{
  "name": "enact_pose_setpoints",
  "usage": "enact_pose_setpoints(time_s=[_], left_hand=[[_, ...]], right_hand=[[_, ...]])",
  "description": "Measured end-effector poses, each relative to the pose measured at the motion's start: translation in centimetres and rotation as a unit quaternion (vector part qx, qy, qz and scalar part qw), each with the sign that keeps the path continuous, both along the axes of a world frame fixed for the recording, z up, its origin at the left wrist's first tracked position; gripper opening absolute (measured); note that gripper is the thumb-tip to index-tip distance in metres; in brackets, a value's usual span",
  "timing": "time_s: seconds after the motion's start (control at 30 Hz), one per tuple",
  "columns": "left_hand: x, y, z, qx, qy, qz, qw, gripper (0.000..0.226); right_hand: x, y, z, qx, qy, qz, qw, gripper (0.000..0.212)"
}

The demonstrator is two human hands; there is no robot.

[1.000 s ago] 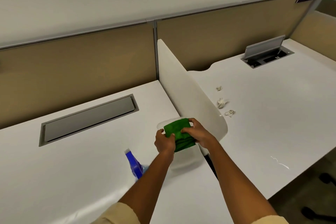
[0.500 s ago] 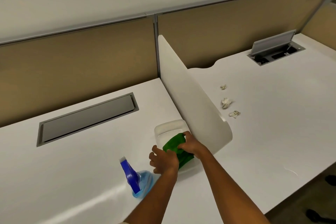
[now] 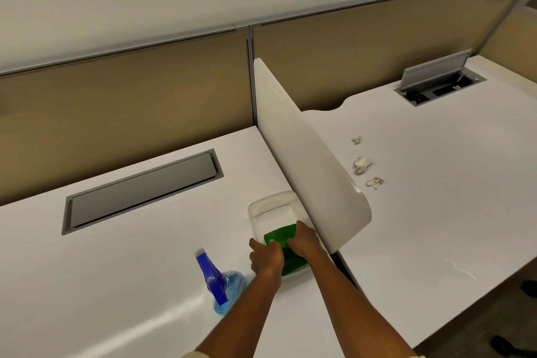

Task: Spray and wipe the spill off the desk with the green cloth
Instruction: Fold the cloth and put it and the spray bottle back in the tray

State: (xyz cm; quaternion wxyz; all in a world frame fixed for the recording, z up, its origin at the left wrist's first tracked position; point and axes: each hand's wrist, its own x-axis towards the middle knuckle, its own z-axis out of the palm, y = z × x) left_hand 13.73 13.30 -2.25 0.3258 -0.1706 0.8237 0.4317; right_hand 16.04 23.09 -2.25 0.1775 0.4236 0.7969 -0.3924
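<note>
On the far left of the white worktop (image 3: 101, 270) there is a long grey lid (image 3: 142, 192) set flat into the top. Nearer to me stands the spray bottle (image 3: 222, 285), with a dark blue top and a light blue body. It is just to the left of my left arm.

My left hand (image 3: 266, 259) is next, at the near left edge of a clear plastic tub (image 3: 271, 208). Its fingers curl down onto the green cloth (image 3: 279, 237), so that grip is closed on the cloth. The cloth lies bunched in the near end of the tub. My right hand (image 3: 305, 240) is on the right side of the cloth, fingers bent over it, so that grip holds the cloth too.

A curved white divider (image 3: 305, 160) stands right beside the tub and splits the 2 desks. On the right desk lie 3 small balls of crumpled paper (image 3: 361, 165), well apart from my hands. A thin pale streak (image 3: 459, 267) shows near the front edge. At the far right, a grey flap (image 3: 434, 70) is open over a cable box.
</note>
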Motion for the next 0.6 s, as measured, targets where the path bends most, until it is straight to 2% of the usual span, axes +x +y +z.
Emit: enact_pose_setpoints(time_s=[0.13,0.27,0.43,0.5,0.6], left_hand=[[-0.1,0.0,0.8,-0.017,0.050,-0.044,0.998,0.064],[0.1,-0.5,1.9,-0.019,0.158,-0.109,0.981,0.068],[-0.2,-1.2,4.1,-0.020,0.328,-0.196,0.924,0.072],[-0.8,-1.3,5.1,-0.032,0.364,-0.215,0.906,0.073],[-1.7,-1.5,6.1,-0.091,0.374,-0.248,0.889,0.077]], right_hand=[[-0.3,-0.4,1.6,0.041,0.087,-0.004,0.995,0.060],[-1.4,-0.7,4.1,0.119,0.217,0.028,0.969,0.070],[-3.2,-0.1,6.8,0.351,0.165,0.145,0.910,0.076],[-3.4,0.1,7.4,0.401,0.146,0.160,0.890,0.078],[-3.6,0.5,7.9,0.427,0.142,0.168,0.877,0.080]])
